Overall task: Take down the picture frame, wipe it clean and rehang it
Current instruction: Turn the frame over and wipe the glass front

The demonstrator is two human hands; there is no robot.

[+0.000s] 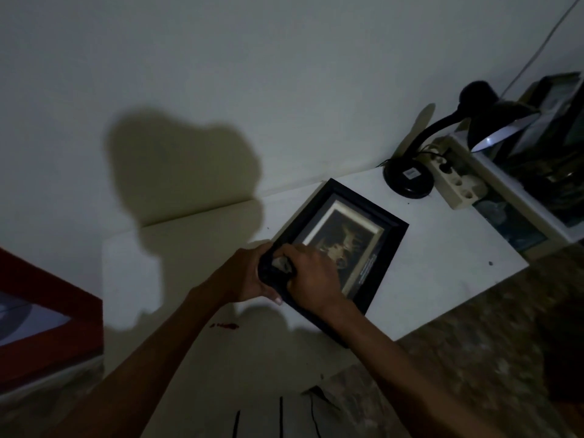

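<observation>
A black picture frame (373, 248) with a pale mat and a dark picture lies face up on a white table (442, 248). My left hand (249, 276) grips the frame's near left corner, thumb under the edge. My right hand (311, 276) lies over the same corner and presses a small dark crumpled cloth (281, 265) against the frame, fingers curled round it. Most of the cloth is hidden between the two hands.
A black gooseneck desk lamp (436, 147) stands at the table's far right, next to a white power strip (455, 181). Behind them is a shelf with dark items (553, 147). A red-edged object (47, 317) lies at the left. A small red stain (224, 326) marks the table.
</observation>
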